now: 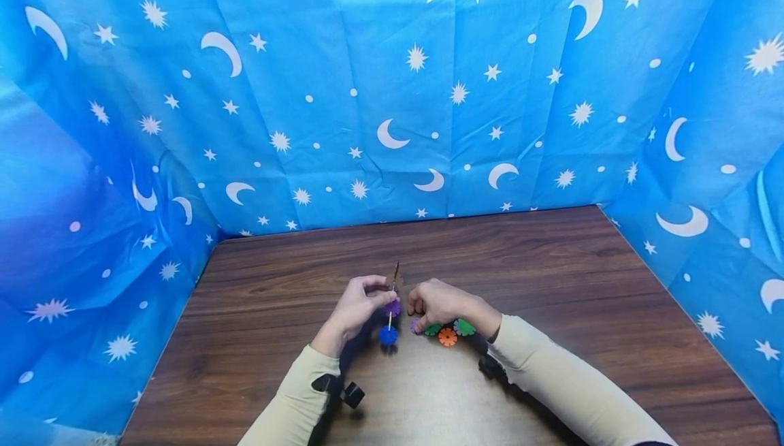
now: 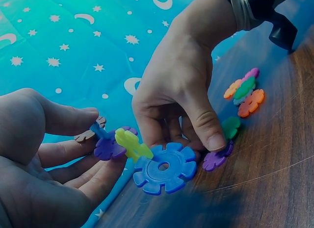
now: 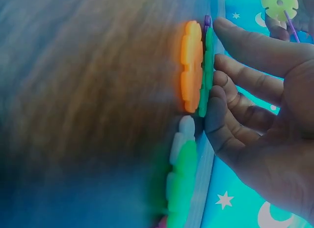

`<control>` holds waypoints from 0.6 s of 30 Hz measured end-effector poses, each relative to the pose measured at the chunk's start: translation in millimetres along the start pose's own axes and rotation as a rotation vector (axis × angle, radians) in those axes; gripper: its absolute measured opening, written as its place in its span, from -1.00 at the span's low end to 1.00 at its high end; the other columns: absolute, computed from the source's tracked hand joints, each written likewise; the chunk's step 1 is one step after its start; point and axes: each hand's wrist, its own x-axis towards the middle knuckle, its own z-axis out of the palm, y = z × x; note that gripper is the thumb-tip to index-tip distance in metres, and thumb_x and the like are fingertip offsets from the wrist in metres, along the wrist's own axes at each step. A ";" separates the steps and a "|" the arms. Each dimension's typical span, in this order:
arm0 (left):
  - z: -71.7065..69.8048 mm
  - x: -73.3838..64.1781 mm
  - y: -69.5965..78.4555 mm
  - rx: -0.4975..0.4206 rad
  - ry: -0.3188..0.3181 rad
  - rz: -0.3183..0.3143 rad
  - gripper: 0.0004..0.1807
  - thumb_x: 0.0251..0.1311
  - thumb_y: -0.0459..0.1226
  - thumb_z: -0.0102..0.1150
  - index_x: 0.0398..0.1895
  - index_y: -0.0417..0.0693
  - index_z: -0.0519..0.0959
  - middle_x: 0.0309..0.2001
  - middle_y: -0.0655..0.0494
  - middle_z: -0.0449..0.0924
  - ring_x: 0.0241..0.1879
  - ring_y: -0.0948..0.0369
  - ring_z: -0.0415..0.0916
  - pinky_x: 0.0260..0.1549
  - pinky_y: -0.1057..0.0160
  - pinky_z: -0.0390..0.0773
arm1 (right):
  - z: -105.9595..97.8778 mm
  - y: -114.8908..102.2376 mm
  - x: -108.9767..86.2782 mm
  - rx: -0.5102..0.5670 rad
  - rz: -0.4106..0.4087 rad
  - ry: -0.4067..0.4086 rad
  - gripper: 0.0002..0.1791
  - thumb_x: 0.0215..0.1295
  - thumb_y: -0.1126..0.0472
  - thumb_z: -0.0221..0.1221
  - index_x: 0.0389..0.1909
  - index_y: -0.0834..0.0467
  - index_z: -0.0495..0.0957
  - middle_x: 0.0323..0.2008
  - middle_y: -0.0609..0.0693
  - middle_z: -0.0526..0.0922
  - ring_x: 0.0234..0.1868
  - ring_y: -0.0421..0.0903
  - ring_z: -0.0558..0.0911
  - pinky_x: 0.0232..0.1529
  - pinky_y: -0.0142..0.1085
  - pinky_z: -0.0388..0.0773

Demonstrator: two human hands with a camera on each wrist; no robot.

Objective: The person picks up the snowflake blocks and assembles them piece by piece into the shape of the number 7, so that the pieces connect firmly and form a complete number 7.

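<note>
My left hand [image 1: 358,303] pinches a joined chain of notched plastic discs between thumb and fingers. In the left wrist view this chain has a brown disc [image 2: 84,137], a narrow blue disc [image 2: 99,131] seen nearly edge-on at the thumb, a purple disc [image 2: 109,148], a yellow disc [image 2: 131,144] and a large blue disc [image 2: 147,173] hanging lowest. My right hand [image 1: 444,301] reaches down beside it, fingers loosely bent, with its thumb tip at a loose purple disc [image 2: 213,162] on the table. A green disc [image 2: 230,127] lies just behind that one.
Further right on the wooden table [image 1: 275,364], an orange disc [image 1: 448,336] and another green disc [image 1: 464,327] lie in a small group, with pink and paler orange ones by them in the left wrist view. A blue curtain [image 1: 343,58] with moons and stars surrounds the table's back and sides.
</note>
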 end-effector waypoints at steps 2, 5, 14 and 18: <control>0.0 0.1 0.4 0.004 -0.003 0.002 -0.74 0.22 -0.50 0.17 -0.05 -0.50 0.49 -0.31 -0.01 0.65 -0.31 0.24 0.66 -0.21 0.29 0.65 | 0.1 -0.1 -0.3 -0.005 -0.006 0.001 -0.73 -0.04 0.10 0.50 -0.35 0.06 0.65 -0.46 -0.14 0.64 -0.47 -0.30 0.53 -0.41 -0.40 0.51; -0.1 0.1 0.4 0.006 -0.004 0.005 -0.74 0.22 -0.49 0.18 -0.05 -0.50 0.49 -0.30 -0.03 0.66 -0.30 0.23 0.66 -0.21 0.28 0.65 | 1.0 0.1 -0.5 -0.014 -0.007 0.001 -0.75 -0.04 0.10 0.50 -0.36 0.05 0.66 -0.47 -0.16 0.63 -0.47 -0.31 0.53 -0.40 -0.41 0.51; -0.3 -0.9 -1.8 0.011 -0.006 0.006 -0.72 0.22 -0.48 0.19 -0.04 -0.50 0.50 -0.30 -0.03 0.67 -0.30 0.23 0.66 -0.21 0.28 0.65 | 4.5 1.6 0.2 -0.038 -0.013 -0.006 -0.80 -0.03 0.09 0.50 -0.46 -0.01 0.64 -0.50 -0.23 0.62 -0.46 -0.34 0.53 -0.39 -0.42 0.51; -0.6 -0.5 -1.8 0.007 -0.006 0.004 -0.71 0.22 -0.49 0.18 -0.03 -0.51 0.49 -0.31 -0.02 0.67 -0.30 0.23 0.66 -0.21 0.28 0.65 | 3.8 1.6 -0.3 -0.048 -0.040 -0.004 -0.80 -0.03 0.08 0.49 -0.47 0.00 0.64 -0.53 -0.26 0.60 -0.49 -0.35 0.51 -0.41 -0.44 0.49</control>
